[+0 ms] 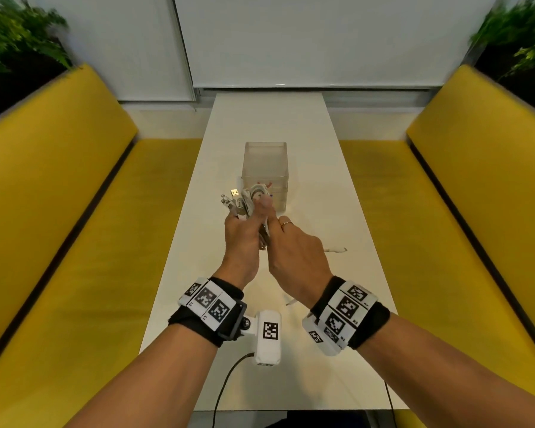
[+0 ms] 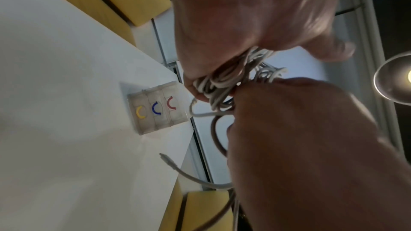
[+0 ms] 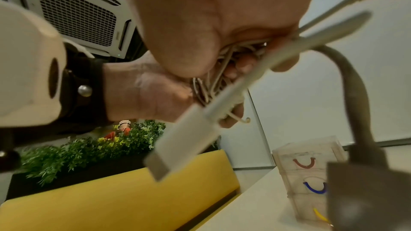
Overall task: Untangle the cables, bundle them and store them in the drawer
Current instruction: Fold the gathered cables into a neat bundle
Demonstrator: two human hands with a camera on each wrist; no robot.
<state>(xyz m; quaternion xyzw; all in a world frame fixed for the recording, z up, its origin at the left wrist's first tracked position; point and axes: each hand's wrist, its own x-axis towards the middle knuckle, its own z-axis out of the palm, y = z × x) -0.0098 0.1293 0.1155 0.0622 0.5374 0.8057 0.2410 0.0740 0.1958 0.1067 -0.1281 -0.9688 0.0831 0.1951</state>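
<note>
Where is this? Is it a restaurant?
Maybe a café or office booth. Two yellow benches face each other across a long white table, leafy plants sit behind the seats, and an air-conditioning vent is overhead.

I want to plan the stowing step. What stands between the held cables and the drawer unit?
Nothing visible: both hands hold the cable bundle in the air just before the drawer unit. All three drawers look shut.
</note>
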